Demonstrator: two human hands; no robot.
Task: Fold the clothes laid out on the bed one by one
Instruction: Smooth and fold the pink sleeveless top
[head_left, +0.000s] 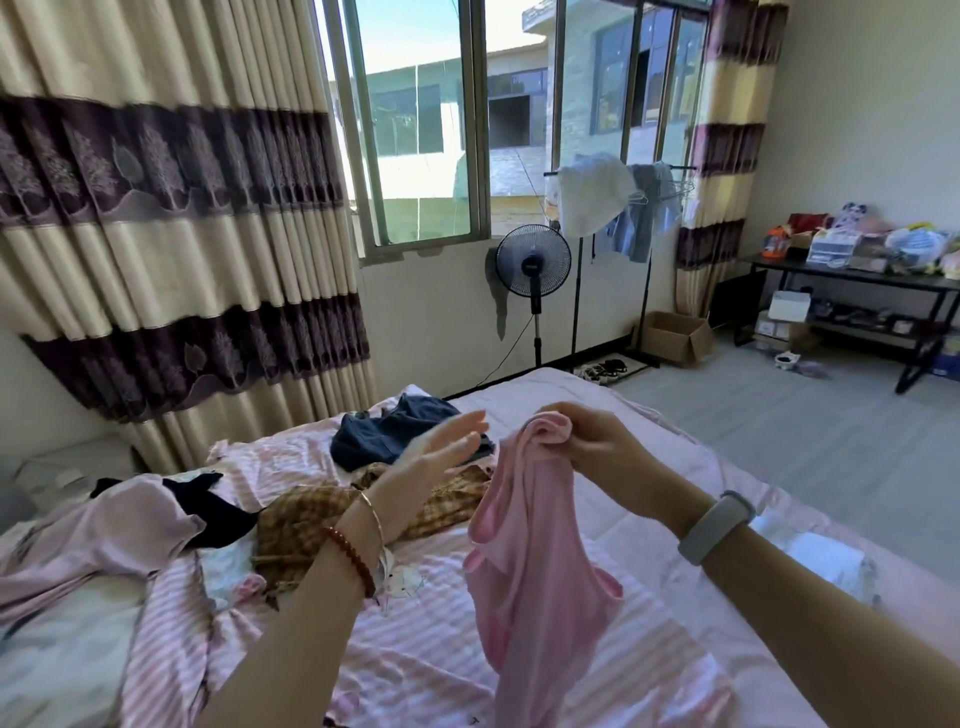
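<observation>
Right hand (587, 441) pinches bunched top edge of soft pink sleeveless cotton top (524, 561), hanging lengthwise straight down over the striped pink bed (415, 649). Left hand (441, 457) flat, empty, just beside its left, nearer free edge.

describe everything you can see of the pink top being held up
The pink top is a plain, soft, thin-looking knit, sleeveless with rounded edge-bound openings. It hangs unfolded and lengthwise over the striped bed, gathered at the top, where the right hand pinches a bunched bit of fabric. Its lower end runs out of view at the bottom. The left hand is open beside it, not touching it.
</observation>
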